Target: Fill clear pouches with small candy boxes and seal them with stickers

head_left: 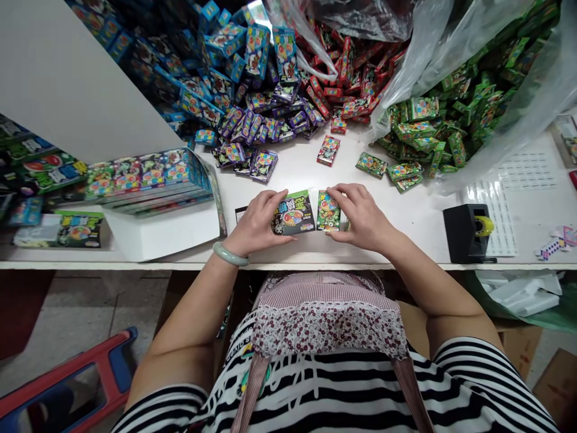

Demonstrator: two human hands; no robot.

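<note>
My left hand (259, 222), with a jade-coloured bangle (231, 254) at its wrist, grips a dark printed box (295, 213) with a green edge. Just to its right, my right hand (358, 216) holds a small green printed box (328, 210) between thumb and fingers. The two boxes lie close together on the white table (311, 252), with a narrow gap between them. My palms hide their outer ends. Beyond my hands lie a single red box (328, 150) and a green box (371, 165).
Heaps of blue boxes (193, 102), purple boxes (252, 123), red boxes (356, 72) and green boxes (451, 120) fill the back, partly in clear plastic bags (419, 54). At left stands an open carton (148, 234) packed with small boxes; at right, a black tape dispenser (464, 231).
</note>
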